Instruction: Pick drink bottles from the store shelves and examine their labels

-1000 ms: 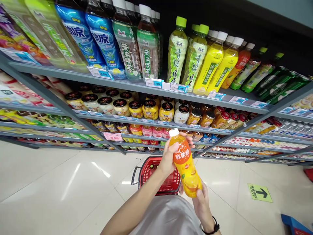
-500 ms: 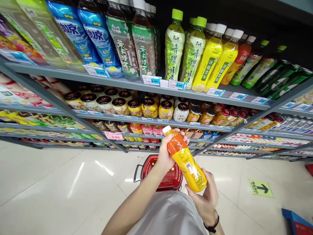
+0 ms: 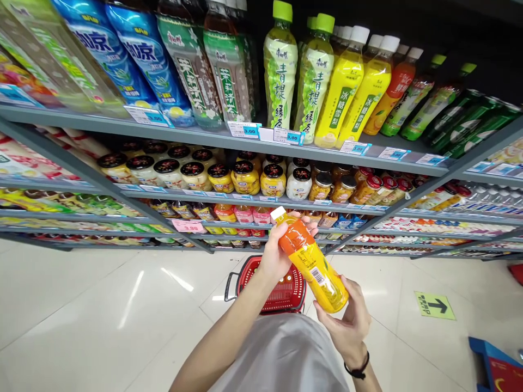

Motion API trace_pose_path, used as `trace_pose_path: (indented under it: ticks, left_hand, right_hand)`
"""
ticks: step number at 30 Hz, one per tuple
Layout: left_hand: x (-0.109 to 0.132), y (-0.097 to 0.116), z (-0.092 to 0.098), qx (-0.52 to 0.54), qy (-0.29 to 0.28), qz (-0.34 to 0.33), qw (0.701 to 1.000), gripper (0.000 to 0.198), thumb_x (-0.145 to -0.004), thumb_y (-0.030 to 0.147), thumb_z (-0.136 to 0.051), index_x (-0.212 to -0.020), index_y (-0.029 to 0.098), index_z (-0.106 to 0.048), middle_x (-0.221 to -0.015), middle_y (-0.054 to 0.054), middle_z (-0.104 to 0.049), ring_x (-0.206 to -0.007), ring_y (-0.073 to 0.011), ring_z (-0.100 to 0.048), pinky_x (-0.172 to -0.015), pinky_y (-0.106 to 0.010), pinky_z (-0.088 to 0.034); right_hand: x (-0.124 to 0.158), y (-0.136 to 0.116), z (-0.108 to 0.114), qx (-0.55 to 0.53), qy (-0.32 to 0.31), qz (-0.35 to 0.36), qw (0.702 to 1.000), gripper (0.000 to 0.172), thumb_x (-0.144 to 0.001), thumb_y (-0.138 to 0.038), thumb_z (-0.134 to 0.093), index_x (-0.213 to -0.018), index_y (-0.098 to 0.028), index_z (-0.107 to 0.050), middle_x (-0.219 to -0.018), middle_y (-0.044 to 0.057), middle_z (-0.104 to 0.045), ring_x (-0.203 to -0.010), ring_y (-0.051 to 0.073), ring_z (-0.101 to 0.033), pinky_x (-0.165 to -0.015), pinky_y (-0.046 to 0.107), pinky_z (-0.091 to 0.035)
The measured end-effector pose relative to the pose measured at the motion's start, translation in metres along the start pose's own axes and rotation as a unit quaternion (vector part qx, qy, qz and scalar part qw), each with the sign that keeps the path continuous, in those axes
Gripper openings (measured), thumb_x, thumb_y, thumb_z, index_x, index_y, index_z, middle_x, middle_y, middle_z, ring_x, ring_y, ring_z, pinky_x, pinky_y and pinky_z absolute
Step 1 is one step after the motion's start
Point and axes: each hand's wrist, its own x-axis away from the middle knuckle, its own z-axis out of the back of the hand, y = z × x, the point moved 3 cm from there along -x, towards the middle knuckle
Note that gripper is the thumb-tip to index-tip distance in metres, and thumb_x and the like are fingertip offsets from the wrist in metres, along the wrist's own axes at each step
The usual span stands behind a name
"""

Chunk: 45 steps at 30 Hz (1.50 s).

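Holding an orange-and-yellow plastic juice bottle [image 3: 312, 264] tilted above our red plastic shopping basket [image 3: 288, 291], basically: our left hand [image 3: 278, 250] has its fingers [image 3: 292, 222] wrapped round the upper end, our right hand [image 3: 347, 321] pinching the bottom end.

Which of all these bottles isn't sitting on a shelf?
The orange-and-yellow juice bottle, held tilted between the left hand and right hand; the others all sit on the shelves.

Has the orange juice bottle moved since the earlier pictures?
Yes: the orange juice bottle has tilted further over, its cap closer to the pink shelf price tag, and has turned to show its barcode.
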Motion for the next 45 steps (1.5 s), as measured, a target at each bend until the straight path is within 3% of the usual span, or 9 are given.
trace_pose_path:
  ticks: [4,9,14,18,25,30,34,40,45]
  left_hand:
    - [0.003,0.001,-0.002,-0.017,-0.041,0.003,0.999,0.051,-0.066,0.047,-0.093,-0.103,0.022,-0.069,-0.099,-0.004,-0.076,-0.109,-0.0331,-0.076,-0.113,-0.057,-0.053]
    - [0.005,0.001,-0.003,-0.05,-0.095,0.012,0.994,0.064,-0.069,0.042,-0.093,-0.124,0.024,-0.066,-0.112,-0.007,-0.076,-0.107,-0.0334,-0.076,-0.111,-0.059,-0.055]
    - [0.005,0.003,0.002,-0.063,-0.077,0.011,0.995,0.067,-0.07,0.043,-0.093,-0.128,0.024,-0.065,-0.117,-0.01,-0.077,-0.106,-0.0324,-0.077,-0.104,-0.053,-0.06]
    - [0.0,0.003,0.008,-0.074,-0.001,0.025,0.997,0.058,-0.071,0.044,-0.093,-0.118,0.021,-0.068,-0.104,-0.006,-0.078,-0.089,-0.0257,-0.078,-0.084,-0.041,-0.066]
    - [-0.012,-0.013,0.032,-0.087,0.14,0.099,0.981,0.041,-0.076,0.043,-0.088,-0.096,0.011,-0.069,-0.09,-0.008,-0.076,-0.071,-0.0178,-0.073,-0.069,-0.029,-0.061]
    - [-0.015,-0.012,0.042,-0.073,0.135,0.108,0.982,0.042,-0.08,0.042,-0.084,-0.105,0.013,-0.067,-0.11,-0.014,-0.079,-0.082,-0.023,-0.078,-0.078,-0.035,-0.064]
    - [-0.017,-0.005,0.042,-0.076,0.103,0.099,0.987,0.044,-0.086,0.038,-0.078,-0.121,0.015,-0.066,-0.129,-0.017,-0.076,-0.108,-0.0289,-0.078,-0.097,-0.043,-0.063]
    - [-0.019,0.005,0.041,-0.064,0.093,0.063,0.992,0.039,-0.084,0.037,-0.078,-0.116,0.014,-0.069,-0.12,-0.015,-0.079,-0.116,-0.0305,-0.075,-0.109,-0.051,-0.057]
    - [-0.02,0.008,0.041,-0.048,0.102,0.057,0.992,0.032,-0.081,0.036,-0.079,-0.103,0.013,-0.072,-0.109,-0.012,-0.08,-0.106,-0.0292,-0.077,-0.109,-0.054,-0.057]
  right_hand:
    - [0.008,0.01,-0.01,-0.192,-0.012,-0.204,0.96,0.053,-0.083,-0.046,-0.086,-0.129,-0.024,-0.071,-0.116,0.01,-0.077,-0.102,0.026,-0.075,-0.086,0.036,-0.064]
    - [0.017,-0.001,-0.029,-0.424,-0.112,-0.421,0.794,0.057,-0.087,-0.074,-0.07,-0.107,-0.02,-0.074,-0.082,0.008,-0.077,-0.067,0.023,-0.073,-0.057,0.031,-0.057]
    - [0.01,-0.027,-0.037,-0.492,-0.227,-0.489,0.684,0.078,-0.088,-0.088,-0.052,-0.108,-0.017,-0.077,-0.072,0.012,-0.078,-0.054,0.022,-0.072,-0.045,0.024,-0.047]
    - [0.0,-0.04,-0.039,-0.5,-0.294,-0.514,0.632,0.098,-0.088,-0.096,-0.029,-0.081,-0.012,-0.079,-0.062,0.015,-0.074,-0.049,0.021,-0.07,-0.04,0.021,-0.04]
    - [-0.016,-0.042,-0.047,-0.55,-0.275,-0.569,0.547,0.094,-0.088,-0.094,-0.032,-0.094,-0.011,-0.075,-0.059,0.015,-0.074,-0.04,0.02,-0.066,-0.031,0.017,-0.031]
    - [-0.022,-0.036,-0.047,-0.507,-0.237,-0.598,0.574,0.1,-0.081,-0.092,-0.055,-0.139,-0.011,-0.061,-0.077,0.019,-0.081,-0.063,0.03,-0.08,-0.042,0.022,-0.05]
    - [-0.022,-0.033,-0.043,-0.481,-0.199,-0.585,0.622,0.087,-0.087,-0.088,-0.055,-0.126,-0.012,-0.066,-0.076,0.015,-0.081,-0.064,0.024,-0.079,-0.05,0.023,-0.055]
    - [-0.012,-0.018,-0.034,-0.311,-0.117,-0.444,0.832,0.047,-0.084,-0.056,-0.084,-0.105,-0.019,-0.064,-0.095,0.007,-0.08,-0.079,0.02,-0.078,-0.073,0.031,-0.064]
    - [-0.01,-0.015,-0.022,-0.101,-0.096,-0.29,0.947,0.056,-0.082,-0.035,-0.089,-0.129,-0.022,-0.062,-0.122,0.01,-0.076,-0.103,0.023,-0.076,-0.087,0.033,-0.066]
